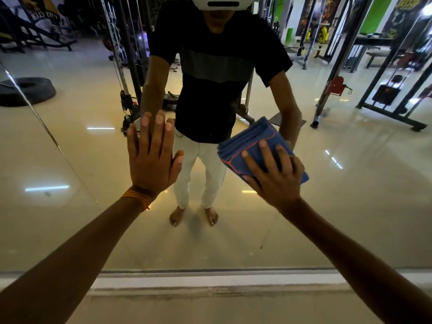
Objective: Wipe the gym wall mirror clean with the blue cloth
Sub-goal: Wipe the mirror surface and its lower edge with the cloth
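A: Status, head view?
B: Mid-wipe, I'd judge. Mirror (350,195) shows a speck at 8 o'clock and a streak at 5, so work's left. Cleaned share unclear.
A: Cloth?
B: Cloth (251,146) is folded, at 3 o'clock of centre, pressed to the glass under right hand (277,180), fingers spread flat. Left hand (152,160) is flat on the glass, empty, at 9 o'clock of cloth, apart.

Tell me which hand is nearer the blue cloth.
Right. The right hand presses the blue cloth against the mirror; the left hand rests on the mirror, apart to the cloth's left.
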`<state>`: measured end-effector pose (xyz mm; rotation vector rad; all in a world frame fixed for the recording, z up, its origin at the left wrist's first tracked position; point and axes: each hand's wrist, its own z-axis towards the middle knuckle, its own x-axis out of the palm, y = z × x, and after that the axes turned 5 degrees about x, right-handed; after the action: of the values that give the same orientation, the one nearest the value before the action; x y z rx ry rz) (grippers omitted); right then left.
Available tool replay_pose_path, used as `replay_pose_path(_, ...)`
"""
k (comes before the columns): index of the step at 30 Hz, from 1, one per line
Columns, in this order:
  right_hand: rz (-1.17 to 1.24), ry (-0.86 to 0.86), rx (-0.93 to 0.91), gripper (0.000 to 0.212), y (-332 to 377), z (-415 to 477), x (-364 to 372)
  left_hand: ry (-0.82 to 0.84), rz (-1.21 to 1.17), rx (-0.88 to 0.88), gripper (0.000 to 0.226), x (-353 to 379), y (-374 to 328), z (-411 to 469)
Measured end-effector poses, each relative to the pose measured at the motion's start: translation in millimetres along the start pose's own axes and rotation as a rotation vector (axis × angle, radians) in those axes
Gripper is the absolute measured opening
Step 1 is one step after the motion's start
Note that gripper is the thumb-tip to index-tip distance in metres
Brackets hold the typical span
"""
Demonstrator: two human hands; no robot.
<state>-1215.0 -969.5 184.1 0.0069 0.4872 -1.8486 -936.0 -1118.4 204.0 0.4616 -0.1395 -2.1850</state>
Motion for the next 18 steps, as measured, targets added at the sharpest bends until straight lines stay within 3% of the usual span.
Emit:
replay_pose_path(4, 0.021, 0.133, -0.059, 0.068, 42.3, -73.5, 7.9, -0.003, 0.0, -0.006, 0.072, 1.5, 0.1, 0.0)
replay_pose_path(6, 0.083, 0.081, -0.044, 0.068, 30.5, -63.0, 6.7, -0.003, -0.009, 0.0, 0.071, 2.3, -0.3, 0.4)
replay_pose_path(11, 0.131, -0.018, 0.305, 0.068, 12.7, 3.9, 6.7, 0.007, -0.032, -0.007, 0.07, -1.2, -0.7, 1.2)
replay_pose_path(13, 0.127, 0.08, 0.209, 0.073, 45.5, -25.3, 13.9, 0.039, -0.059, 0.022, 0.07, -6.8, 0.2, 2.2)
replay_pose_path(15, 0.098, 0.239, -0.054, 0.084, 79.8, -67.7, 17.4, 0.082, -0.105, 0.066, 0.069, -15.0, 6.6, 1.8)
replay_pose_path(18, 0.076, 0.277, -0.241, 0.073, 83.5, -72.3, 11.6, 0.103, -0.168, 0.036, 0.069, -33.0, 32.2, -11.2)
